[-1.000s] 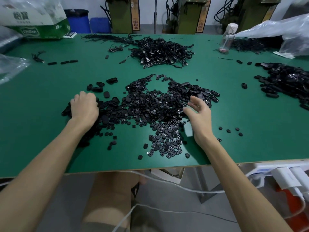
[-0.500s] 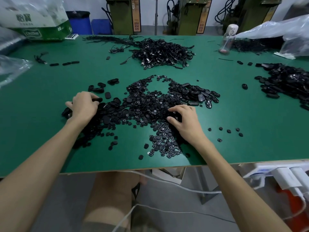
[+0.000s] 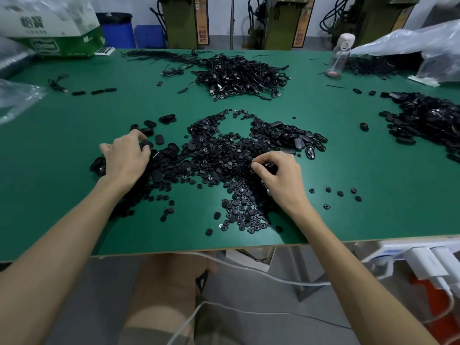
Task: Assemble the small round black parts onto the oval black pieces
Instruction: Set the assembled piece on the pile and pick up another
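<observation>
– While a white cable (image 3: 249, 270) loops below the near table edge and white plugs (image 3: 428, 262) crowd the lower right corner, what lies closest on the green table (image 3: 49, 195)?

– Mostly small round black parts (image 3: 244, 215), spilled thick at lower centre, with a few strays (image 3: 341, 193) apart to the right.

– And the hands?

– At mid-frame the right hand (image 3: 281, 175) has its fingers curled and pinches a few of those small parts at the near side of the pile. Left of centre, the left hand (image 3: 127, 158) rests on the pile, thumb and forefinger closed around one oval black piece (image 3: 146, 144).

– What hems them in?

– A central heap (image 3: 219, 150) of round and oval parts fills the space between and beyond both hands. More oval black pieces (image 3: 298, 138) trail off its upper right. Bare green lies open left of the left hand and right of the right one.

– Farther back?

– A second black heap (image 3: 428, 118) sits at the right edge and a tangle of black cables (image 3: 239, 75) at upper centre, with a clear bottle (image 3: 339, 56) to its right. Plastic bags (image 3: 423, 46) lie at upper right and a green-and-white carton (image 3: 54, 28) at upper left. Beyond the far edge stand blue bins (image 3: 117, 28) and olive-green machines (image 3: 184, 21) against a pale wall.
</observation>
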`<state>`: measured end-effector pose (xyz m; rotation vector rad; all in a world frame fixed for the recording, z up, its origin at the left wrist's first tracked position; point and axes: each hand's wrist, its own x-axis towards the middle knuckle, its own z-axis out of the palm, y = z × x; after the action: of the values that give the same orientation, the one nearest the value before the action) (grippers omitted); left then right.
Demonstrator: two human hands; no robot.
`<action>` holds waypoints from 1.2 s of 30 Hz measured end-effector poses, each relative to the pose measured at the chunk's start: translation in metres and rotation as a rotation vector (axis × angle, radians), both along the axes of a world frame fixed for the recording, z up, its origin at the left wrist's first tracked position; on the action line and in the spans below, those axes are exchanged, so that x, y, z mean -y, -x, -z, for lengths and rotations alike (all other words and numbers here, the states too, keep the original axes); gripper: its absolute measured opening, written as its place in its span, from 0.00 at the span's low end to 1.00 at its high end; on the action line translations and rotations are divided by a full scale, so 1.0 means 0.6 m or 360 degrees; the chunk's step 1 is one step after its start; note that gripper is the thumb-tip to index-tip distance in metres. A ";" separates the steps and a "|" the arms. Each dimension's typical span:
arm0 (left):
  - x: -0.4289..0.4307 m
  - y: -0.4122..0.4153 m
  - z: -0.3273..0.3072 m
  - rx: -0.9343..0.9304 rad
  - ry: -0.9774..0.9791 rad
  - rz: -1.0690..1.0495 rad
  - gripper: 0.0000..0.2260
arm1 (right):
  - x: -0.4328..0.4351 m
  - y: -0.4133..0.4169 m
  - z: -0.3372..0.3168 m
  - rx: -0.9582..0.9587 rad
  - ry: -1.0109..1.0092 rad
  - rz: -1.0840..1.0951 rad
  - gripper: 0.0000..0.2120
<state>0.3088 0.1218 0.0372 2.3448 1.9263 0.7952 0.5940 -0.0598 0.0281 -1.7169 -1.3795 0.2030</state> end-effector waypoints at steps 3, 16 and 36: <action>-0.001 0.006 0.004 -0.0028 -0.0011 0.0026 0.10 | 0.002 0.002 -0.001 -0.0037 -0.0044 -0.0007 0.02; 0.013 0.016 -0.004 0.0083 -0.0103 0.0060 0.08 | 0.001 -0.003 0.003 -0.0197 -0.0041 -0.0045 0.04; 0.085 -0.073 -0.039 0.1066 0.0326 0.0682 0.09 | -0.003 0.015 0.003 0.0420 0.0206 -0.0244 0.16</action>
<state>0.3529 0.0709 0.0603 1.9110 1.1301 1.0835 0.5853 -0.0583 0.0262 -1.7929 -1.7271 0.1572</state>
